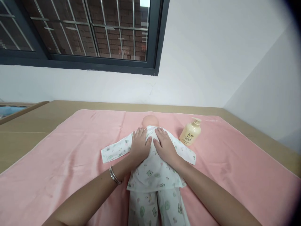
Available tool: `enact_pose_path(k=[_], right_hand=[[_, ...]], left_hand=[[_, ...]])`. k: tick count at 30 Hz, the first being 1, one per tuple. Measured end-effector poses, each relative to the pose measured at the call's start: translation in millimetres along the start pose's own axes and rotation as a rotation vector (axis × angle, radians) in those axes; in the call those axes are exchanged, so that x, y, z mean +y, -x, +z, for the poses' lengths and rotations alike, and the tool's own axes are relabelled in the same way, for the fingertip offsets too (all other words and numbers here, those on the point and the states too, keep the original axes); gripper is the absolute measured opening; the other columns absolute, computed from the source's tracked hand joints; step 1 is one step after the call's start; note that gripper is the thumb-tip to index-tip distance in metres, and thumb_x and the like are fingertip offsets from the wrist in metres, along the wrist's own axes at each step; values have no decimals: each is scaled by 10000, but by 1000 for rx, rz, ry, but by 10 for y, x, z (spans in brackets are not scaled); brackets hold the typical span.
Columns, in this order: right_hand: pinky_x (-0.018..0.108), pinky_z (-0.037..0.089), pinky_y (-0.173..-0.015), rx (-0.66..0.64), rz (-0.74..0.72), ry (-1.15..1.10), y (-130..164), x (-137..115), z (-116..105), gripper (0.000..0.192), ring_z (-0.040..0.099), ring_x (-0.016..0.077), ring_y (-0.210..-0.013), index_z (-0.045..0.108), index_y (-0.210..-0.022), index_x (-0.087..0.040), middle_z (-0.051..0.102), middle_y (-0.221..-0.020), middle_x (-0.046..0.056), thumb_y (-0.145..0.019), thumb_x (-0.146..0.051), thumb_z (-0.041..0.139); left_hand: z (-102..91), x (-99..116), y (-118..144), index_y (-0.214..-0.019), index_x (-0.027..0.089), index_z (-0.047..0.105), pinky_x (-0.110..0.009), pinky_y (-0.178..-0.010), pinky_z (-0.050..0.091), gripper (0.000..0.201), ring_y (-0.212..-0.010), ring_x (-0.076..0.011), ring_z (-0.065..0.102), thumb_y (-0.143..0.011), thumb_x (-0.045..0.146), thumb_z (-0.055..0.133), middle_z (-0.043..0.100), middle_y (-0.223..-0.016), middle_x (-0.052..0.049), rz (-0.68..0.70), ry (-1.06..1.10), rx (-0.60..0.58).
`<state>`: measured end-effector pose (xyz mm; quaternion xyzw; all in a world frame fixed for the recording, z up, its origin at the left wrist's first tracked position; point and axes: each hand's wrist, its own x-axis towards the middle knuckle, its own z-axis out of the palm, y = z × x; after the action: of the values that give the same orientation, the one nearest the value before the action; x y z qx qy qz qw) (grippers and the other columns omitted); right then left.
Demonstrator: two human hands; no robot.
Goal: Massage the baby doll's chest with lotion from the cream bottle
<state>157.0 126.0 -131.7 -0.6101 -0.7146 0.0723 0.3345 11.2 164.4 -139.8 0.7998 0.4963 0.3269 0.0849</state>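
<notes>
A baby doll (150, 121) lies on a pink sheet, its head toward the wall and its face not visible. It wears a white printed long-sleeved top (152, 175) and matching trousers (143, 207), with both sleeves spread outward. My left hand (141, 142) rests flat on the left side of the upper part of the top, fingers stretched out. On the right side of it my right hand (166, 146) lies flat too, fingers extended. The two thumbs point toward each other, a small gap between them. A silver bangle (114, 175) circles my left wrist.
To the right of the doll, a pale yellow pump bottle (191, 131) stands close to the right sleeve. The pink sheet (70, 150) covers most of a wooden surface (30, 138). Behind it rise a white wall (192, 62) and a dark-framed window (98, 64) with bars.
</notes>
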Motion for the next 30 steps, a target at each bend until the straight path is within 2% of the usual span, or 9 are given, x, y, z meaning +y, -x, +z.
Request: enact_pose_path(k=[4,11,15,18,20,22,24,27,30], right_hand=[[465,168,-1165,4,-8,5,36,-3,23,524,180,230,-1421,350,-1433,-121,290,-1510,106,-955,-336,338],[492,189,-1154,36,-21,-63,39,6,32,499,223,240,-1409,407,-1405,-155,341,-1487,104,-943,-341,379],[478,263,-1128,124,-65,-143,55,-20,-63,420,305,233,-1377,527,-1305,-174,394,-1457,106,-918,-304,428],[461,294,-1116,211,-122,-160,102,-102,-168,401,314,212,-1371,529,-1291,-190,377,-1469,91,-909,-255,427],[466,278,-1122,251,-162,-127,148,-167,-190,410,273,212,-1390,514,-1298,-185,334,-1493,85,-901,-236,424],[500,221,-1138,228,-208,-53,195,-220,-156,414,200,230,-1416,519,-1290,-182,308,-1507,76,-888,-220,427],[543,165,-1141,129,-236,28,227,-250,-91,421,150,252,-1427,529,-1286,-187,317,-1503,70,-880,-196,419],[567,158,-1132,-20,-220,75,237,-269,-50,436,164,263,-1423,519,-1306,-193,333,-1494,84,-890,-181,390],[557,175,-1132,10,-190,46,229,-292,-133,436,181,250,-1420,507,-1317,-191,321,-1498,94,-900,-200,381]], left_hand=[[-6,0,2,-1305,122,492,-520,-1134,212,453,-1340,-292,370,-901,307,403,488,-1388,-145,-5,36,36],[16,-21,14,-1280,112,511,-536,-1123,233,434,-1318,-299,393,-905,299,400,513,-1362,-148,10,75,82],[48,-79,49,-1243,132,535,-524,-1113,268,398,-1305,-276,409,-937,295,339,547,-1324,-137,36,163,166],[82,-131,76,-1257,135,515,-509,-1113,281,397,-1322,-262,386,-946,287,321,518,-1350,-136,79,231,245],[98,-145,93,-1285,142,485,-509,-1112,281,401,-1334,-259,368,-950,284,316,485,-1380,-138,93,264,292],[98,-136,109,-1319,146,442,-505,-1111,281,411,-1339,-256,358,-954,289,316,461,-1396,-144,89,298,332],[79,-107,126,-1355,150,386,-499,-1108,285,431,-1343,-252,351,-956,297,320,434,-1411,-150,71,335,359],[25,-55,154,-1407,151,285,-494,-1108,283,486,-1355,-253,328,-951,309,337,371,-1448,-160,26,382,363],[-25,-17,172,-1430,150,228,-475,-1113,280,531,-1358,-259,320,-942,318,355,347,-1457,-155,-8,416,338]])
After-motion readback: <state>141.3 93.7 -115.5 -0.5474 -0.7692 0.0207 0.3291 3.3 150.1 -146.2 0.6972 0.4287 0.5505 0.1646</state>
